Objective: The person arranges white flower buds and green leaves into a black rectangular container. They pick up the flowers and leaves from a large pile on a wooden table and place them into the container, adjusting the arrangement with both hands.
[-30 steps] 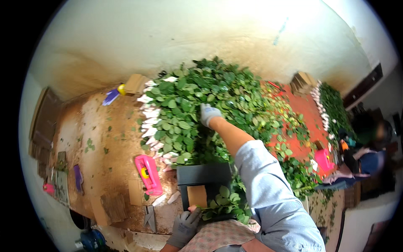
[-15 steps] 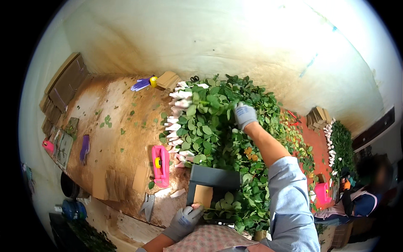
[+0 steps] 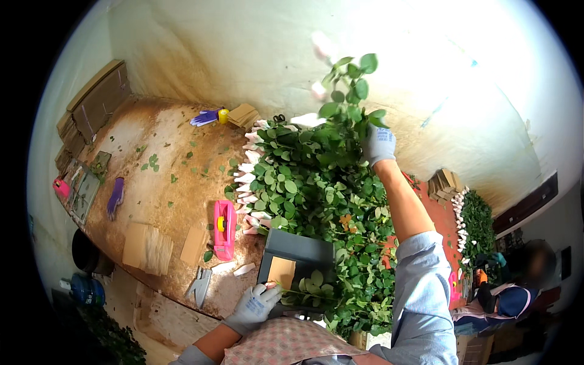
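My right hand, in a grey glove, is closed round leafy rose stems and holds them up over the far side of the pile. Their pale pink blooms are blurred against the wall. Below lies a big pile of roses, white-wrapped heads to the left and leaves to the right. My left hand, also gloved, rests at the near left edge of a dark grey tray. Its fingers are closed on the end of a leafy rose lying across the tray, beside a cardboard piece.
Left of the tray are a pink tape dispenser, a grey stapler-like tool and cardboard sheets. Purple gloves lie farther left. A co-worker sits at the right by more wrapped roses.
My right hand has risen away from the pile toward the wall, lifting roses with it. My left hand stays at the tray. The whole view has shifted slightly.
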{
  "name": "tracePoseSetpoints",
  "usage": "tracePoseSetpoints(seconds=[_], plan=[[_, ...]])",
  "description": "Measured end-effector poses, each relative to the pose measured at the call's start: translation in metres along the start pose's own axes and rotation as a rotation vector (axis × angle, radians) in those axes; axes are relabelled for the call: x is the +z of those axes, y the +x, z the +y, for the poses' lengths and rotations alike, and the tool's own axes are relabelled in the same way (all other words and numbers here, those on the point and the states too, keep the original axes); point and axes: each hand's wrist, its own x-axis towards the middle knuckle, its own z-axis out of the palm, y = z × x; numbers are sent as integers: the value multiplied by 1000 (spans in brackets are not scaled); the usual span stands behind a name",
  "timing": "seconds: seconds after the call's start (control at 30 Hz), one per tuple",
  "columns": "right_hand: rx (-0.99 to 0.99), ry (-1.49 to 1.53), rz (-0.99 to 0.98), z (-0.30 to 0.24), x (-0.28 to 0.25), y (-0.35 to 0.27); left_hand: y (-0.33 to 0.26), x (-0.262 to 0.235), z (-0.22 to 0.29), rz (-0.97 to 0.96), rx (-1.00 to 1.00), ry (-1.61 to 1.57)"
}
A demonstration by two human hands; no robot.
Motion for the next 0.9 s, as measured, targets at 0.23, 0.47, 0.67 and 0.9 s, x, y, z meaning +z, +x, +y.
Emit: tracePoseSetpoints(seconds=[0.23,0.47,0.67,0.9], plan=[[1,-14,104,31,41,0,1,4,5,22,-18,21],[-123,-44,257,7,-51,46,5,5,3,21,1,39],[-357,-304,331,-52,-107,7,4,-1,6,11,-34,23],[-513,-373,-145,-43,-58,-206,-1,6,6,-68,-71,28]])
